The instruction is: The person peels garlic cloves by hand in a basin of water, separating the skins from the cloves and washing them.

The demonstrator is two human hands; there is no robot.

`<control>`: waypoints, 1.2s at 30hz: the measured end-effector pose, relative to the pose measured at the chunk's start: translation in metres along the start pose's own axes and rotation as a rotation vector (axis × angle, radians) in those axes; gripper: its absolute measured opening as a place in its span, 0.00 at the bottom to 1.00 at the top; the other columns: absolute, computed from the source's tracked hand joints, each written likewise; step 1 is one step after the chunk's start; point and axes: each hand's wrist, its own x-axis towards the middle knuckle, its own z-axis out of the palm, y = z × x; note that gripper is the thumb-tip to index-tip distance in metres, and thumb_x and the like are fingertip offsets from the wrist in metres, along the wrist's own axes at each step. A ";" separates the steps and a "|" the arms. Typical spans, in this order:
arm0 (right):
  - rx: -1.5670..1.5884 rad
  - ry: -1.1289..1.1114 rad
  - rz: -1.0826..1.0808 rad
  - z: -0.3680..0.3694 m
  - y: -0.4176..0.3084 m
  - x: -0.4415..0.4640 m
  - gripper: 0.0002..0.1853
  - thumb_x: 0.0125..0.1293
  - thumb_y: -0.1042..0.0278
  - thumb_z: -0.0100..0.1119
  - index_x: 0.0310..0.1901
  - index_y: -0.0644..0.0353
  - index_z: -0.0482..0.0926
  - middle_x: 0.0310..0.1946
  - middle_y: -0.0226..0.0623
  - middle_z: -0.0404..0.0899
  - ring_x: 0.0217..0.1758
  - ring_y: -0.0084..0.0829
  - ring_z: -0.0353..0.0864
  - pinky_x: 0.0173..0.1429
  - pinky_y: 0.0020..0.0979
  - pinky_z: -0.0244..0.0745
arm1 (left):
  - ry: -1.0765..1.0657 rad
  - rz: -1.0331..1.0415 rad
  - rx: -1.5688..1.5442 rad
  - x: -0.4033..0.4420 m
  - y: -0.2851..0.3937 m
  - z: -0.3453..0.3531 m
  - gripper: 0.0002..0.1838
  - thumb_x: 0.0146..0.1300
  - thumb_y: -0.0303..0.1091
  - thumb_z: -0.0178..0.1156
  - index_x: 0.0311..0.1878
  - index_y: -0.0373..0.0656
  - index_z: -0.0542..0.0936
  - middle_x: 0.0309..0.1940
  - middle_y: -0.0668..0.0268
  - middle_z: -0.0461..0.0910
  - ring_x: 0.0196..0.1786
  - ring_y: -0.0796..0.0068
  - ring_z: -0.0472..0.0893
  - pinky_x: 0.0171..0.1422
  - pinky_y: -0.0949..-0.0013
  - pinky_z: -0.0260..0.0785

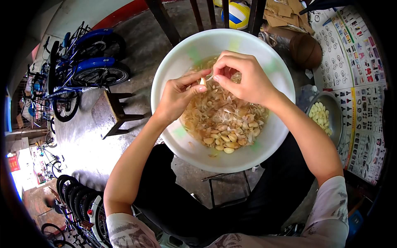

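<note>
Over a wide white basin (169,53), my left hand (178,91) pinches a garlic clove (203,81) between thumb and fingertips. My right hand (244,78) is closed in a pinch just beside the clove, with a thin pale bit of garlic skin (209,77) at its fingertips. Below both hands, loose garlic skins (225,109) float in water inside the basin. Several unpeeled-looking cloves (227,140) lie together toward the near side of it.
At the right, a metal bowl (338,120) holds several pale peeled cloves (319,115). A small wooden stool (103,111) stands left of the basin. Beyond it are a basketball (306,50), a volleyball (237,15) and cardboard (287,15). Bicycles (97,70) line the left side.
</note>
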 end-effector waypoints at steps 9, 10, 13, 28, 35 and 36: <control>0.067 0.025 0.199 -0.007 0.027 -0.003 0.02 0.64 0.77 0.61 0.37 0.65 0.78 0.31 0.33 0.79 0.32 0.23 0.78 0.40 0.26 0.75 | -0.068 -0.103 0.092 -0.002 0.009 0.004 0.18 0.72 0.31 0.57 0.62 0.39 0.79 0.54 0.65 0.80 0.51 0.79 0.76 0.59 0.71 0.70; 0.080 -0.036 0.314 -0.010 0.035 -0.005 0.03 0.65 0.78 0.60 0.39 0.67 0.78 0.32 0.32 0.79 0.33 0.21 0.78 0.40 0.25 0.75 | -0.084 -0.181 0.110 -0.003 0.013 0.004 0.17 0.74 0.31 0.53 0.62 0.38 0.79 0.50 0.66 0.81 0.46 0.81 0.76 0.54 0.74 0.70; -0.473 -0.170 0.255 -0.003 0.060 -0.019 0.05 0.66 0.78 0.59 0.42 0.65 0.81 0.33 0.39 0.83 0.32 0.29 0.81 0.41 0.30 0.76 | -0.040 -0.250 -0.120 0.000 0.004 0.001 0.18 0.75 0.31 0.48 0.64 0.39 0.76 0.44 0.72 0.76 0.34 0.88 0.64 0.35 0.80 0.57; -0.528 -0.132 0.252 0.025 0.028 -0.006 0.14 0.53 0.81 0.65 0.43 0.60 0.85 0.44 0.44 0.82 0.51 0.45 0.82 0.51 0.42 0.80 | 0.029 -0.354 -0.608 0.002 0.002 -0.001 0.24 0.70 0.26 0.47 0.69 0.33 0.68 0.51 0.67 0.76 0.41 0.83 0.67 0.38 0.79 0.59; -0.357 -0.177 0.432 0.023 0.025 -0.001 0.12 0.46 0.84 0.67 0.34 0.60 0.87 0.42 0.46 0.84 0.41 0.43 0.85 0.47 0.39 0.79 | 0.021 -0.348 -0.487 0.002 -0.004 0.001 0.26 0.67 0.22 0.44 0.69 0.31 0.68 0.56 0.64 0.76 0.43 0.81 0.69 0.42 0.79 0.60; -0.387 -0.180 0.363 0.023 0.028 -0.003 0.12 0.46 0.84 0.66 0.34 0.60 0.87 0.43 0.46 0.84 0.42 0.42 0.85 0.48 0.38 0.79 | 0.020 -0.341 -0.465 0.003 -0.007 0.000 0.25 0.68 0.22 0.45 0.69 0.32 0.68 0.57 0.64 0.76 0.45 0.82 0.70 0.43 0.79 0.61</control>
